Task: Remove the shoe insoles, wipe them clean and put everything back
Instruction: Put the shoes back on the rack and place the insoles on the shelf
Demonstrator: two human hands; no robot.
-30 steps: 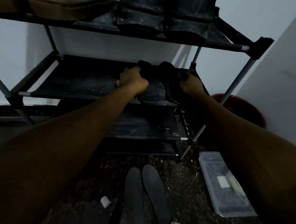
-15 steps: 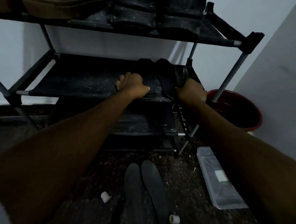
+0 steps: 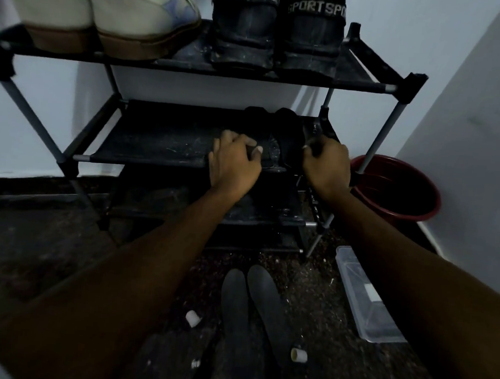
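Two black shoes sit at the right end of the rack's middle shelf. The left hand curls over one heel, and the right hand grips the other shoe. Two dark insoles lie side by side on the floor below.

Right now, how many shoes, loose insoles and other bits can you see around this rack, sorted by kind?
Pale sneakers, top shelf: 2
Black SPORT shoes, top shelf: 2
Black shoes, middle shelf: 2
Insoles on the floor: 2
Small white caps on the floor: 2
Clear plastic box: 1
Red bucket: 1
Total: 12
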